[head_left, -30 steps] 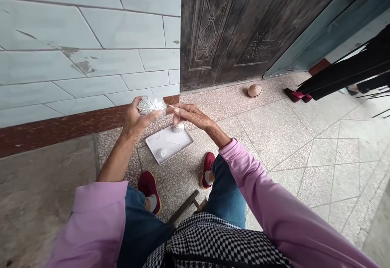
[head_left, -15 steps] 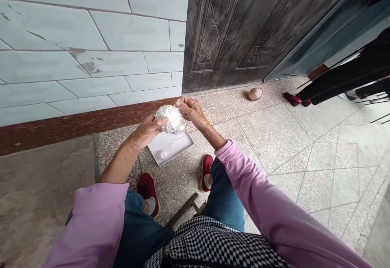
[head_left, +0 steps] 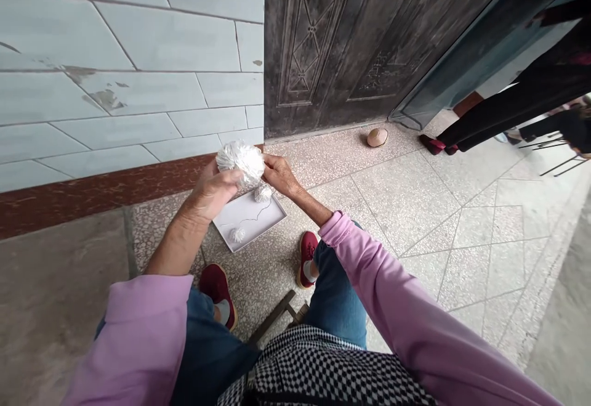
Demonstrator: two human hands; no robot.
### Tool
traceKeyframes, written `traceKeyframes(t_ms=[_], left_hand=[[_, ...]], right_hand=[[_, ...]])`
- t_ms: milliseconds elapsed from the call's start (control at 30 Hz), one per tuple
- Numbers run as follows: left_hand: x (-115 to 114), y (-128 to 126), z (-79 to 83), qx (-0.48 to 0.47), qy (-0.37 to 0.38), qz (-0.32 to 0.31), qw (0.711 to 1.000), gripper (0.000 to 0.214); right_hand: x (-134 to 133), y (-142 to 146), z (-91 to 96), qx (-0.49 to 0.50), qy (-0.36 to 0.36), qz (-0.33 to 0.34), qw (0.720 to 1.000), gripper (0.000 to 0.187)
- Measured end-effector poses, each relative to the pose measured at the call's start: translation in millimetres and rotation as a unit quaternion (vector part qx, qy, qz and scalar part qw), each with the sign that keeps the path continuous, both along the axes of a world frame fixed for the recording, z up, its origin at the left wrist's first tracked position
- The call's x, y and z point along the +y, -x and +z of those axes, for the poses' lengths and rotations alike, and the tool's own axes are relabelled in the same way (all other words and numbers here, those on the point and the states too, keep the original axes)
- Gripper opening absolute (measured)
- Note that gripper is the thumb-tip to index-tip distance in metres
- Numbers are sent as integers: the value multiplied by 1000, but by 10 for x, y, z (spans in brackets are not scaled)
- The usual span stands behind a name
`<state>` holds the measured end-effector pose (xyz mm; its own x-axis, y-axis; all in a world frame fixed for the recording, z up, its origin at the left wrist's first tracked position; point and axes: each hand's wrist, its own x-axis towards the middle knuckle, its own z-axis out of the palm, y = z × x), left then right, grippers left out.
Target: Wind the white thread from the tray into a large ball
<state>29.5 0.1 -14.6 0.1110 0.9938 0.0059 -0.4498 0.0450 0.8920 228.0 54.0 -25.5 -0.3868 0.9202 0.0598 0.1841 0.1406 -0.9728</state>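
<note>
Closest, lap: checkered cloth (head_left: 332, 363) over blue trousers, with pink sleeves (head_left: 406, 313) on both arms, well below the hands.
Stool: wooden leg (head_left: 277, 313) showing between the knees, under the forearms.
Shoes: two dark red shoes (head_left: 307, 255) flat on the speckled floor, below the hands.
Tray: white flat tray (head_left: 272, 212) on the floor just under the hands, a little tilted to the wall line.
On tray: one small silver tuft (head_left: 237, 234) near its close corner, another small silver tuft (head_left: 263, 193) at the far edge just under the right hand, thin wire (head_left: 252, 217) running between them.
Left hand: left hand (head_left: 210, 193) raised over the tray, fingers closed on the left side of the white fluffy ball (head_left: 241, 158), thumb pressing its front.
Right hand: right hand (head_left: 281, 175) close together with the left, fingertips pinching the right side of the same ball.
Ball: held between both hands, above the tray, not touching it.
Wall: pale blue tiles (head_left: 115, 85) with dark red base strip (head_left: 92, 193), behind and left of the hands.
Door: dark carved metal door (head_left: 332, 42) beyond the hands, to the right.
Farther right: small round tan object (head_left: 377, 137) on the floor near the door foot, then legs in black (head_left: 517, 104) of another person, well apart from the hands.
</note>
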Motion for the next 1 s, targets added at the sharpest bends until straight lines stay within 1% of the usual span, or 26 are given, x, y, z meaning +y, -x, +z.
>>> traceKeyframes(t_ms=[67,133,233,333,400,467,533,633,733,800,867,933,1000], left_hand=[[42,31,-12,2,-5,28,1000,79],[73,69,-12,9,-2,63,998,82],[93,119,-2,27,8,123,992,88],[74,162,7,82,26,163,983,95],[34,191,25,145,35,169,974,97],[-27,214,63,200,39,150,967,93],[-101,223,117,224,36,104,968,88],[-200,208,176,203,33,19,978,85],[-239,175,143,147,48,-45,987,85],[-228,154,73,109,43,-53,992,82],[-205,137,-5,94,30,-35,995,76],[-182,124,-56,100,20,-11,995,71],[-172,118,-60,113,14,4,994,68]], right_hand=[[-60,-8,36,-46,-6,27,999,48],[-150,-7,101,-77,-6,68,995,40],[-295,-14,219,-85,-29,133,987,32],[-389,-62,363,-70,-39,146,986,33],[-409,-110,471,-61,-39,136,988,36],[-397,-149,572,-42,-45,123,991,36],[-364,-167,648,-20,-50,94,994,39],[-312,-147,704,-4,-37,36,999,50],[-297,-101,710,19,-16,-3,1000,56],[-309,-75,702,29,-3,-15,999,55],[-322,-59,694,28,2,-14,999,54],[-323,-57,687,25,-1,-8,1000,53],[-306,-63,679,23,-9,-8,1000,54]])
